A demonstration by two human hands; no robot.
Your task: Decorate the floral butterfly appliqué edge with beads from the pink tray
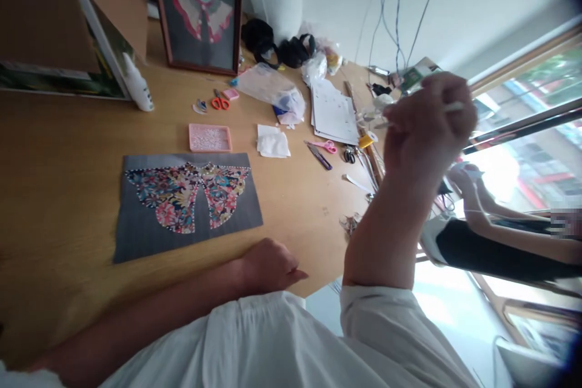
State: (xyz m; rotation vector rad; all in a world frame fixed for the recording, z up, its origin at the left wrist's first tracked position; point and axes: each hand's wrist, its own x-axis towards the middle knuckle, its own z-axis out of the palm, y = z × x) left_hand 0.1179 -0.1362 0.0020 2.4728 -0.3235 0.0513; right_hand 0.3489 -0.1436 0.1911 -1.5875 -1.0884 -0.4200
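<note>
My right hand (pixel 430 121) is raised at the right, above the table's far right side. Its fingers are closed round a thin, pale, stick-like tool (pixel 453 107), whose exact kind I cannot make out. Low on the table's near edge, my left hand (pixel 270 264) rests curled, and nothing shows in it. To its left lies a dark grey sheet (pixel 150 233) bearing a floral fabric collar (pixel 175 194) edged with small white beads. Just beyond the sheet, a pink tray (pixel 210 138) holds many tiny pale pieces.
Orange scissors (pixel 220 100), a white bottle (pixel 139 85) and a framed collar (pixel 200 18) stand or lie farther back. White tissue (pixel 273 141), papers (pixel 334 112), pink-handled scissors (pixel 325 146) and a cutter (pixel 320 156) lie rightward. Another person's arm (pixel 509 233) shows at right.
</note>
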